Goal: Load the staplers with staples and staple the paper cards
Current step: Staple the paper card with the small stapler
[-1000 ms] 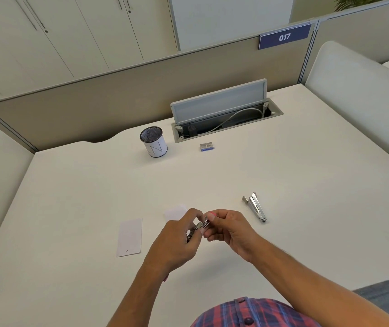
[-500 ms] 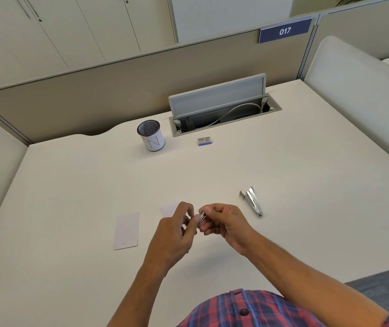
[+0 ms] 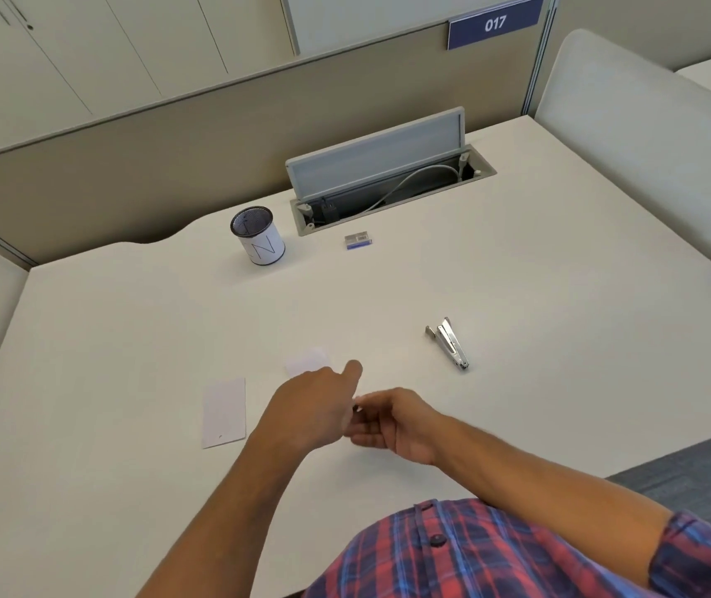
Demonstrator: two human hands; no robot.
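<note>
From the head view we see a small bright-metal stapler (image 3: 448, 344) lying on its side on the pale tabletop (image 3: 539, 295), to the right of both hands and apart from them. We judge it light, rigid and slick on its polished faces, so we would take it across the flat sides near the middle, well back from the nose where the staples come out.

A small blue-and-white staple box (image 3: 358, 241) sits far back, just in front of the open grey cable hatch (image 3: 381, 166). The strips inside should be brittle, best pinched gently along their length.

A white rectangular paper card (image 3: 224, 413) lies flat left of the hands, and a second pale card (image 3: 307, 361) lies just beyond the left hand (image 3: 308, 410), partly hidden by it. Both look thin and floppy, easiest lifted by an edge.

The left hand reaches forward with its fingers loosely curled; we cannot tell whether it holds anything. The right hand (image 3: 392, 425) is curled, and a small blurred shiny bit (image 3: 355, 408) shows at its fingers, probably a second stapler, though we cannot be sure.

A white mesh-topped pen cup (image 3: 258, 237) stands at the back.
</note>
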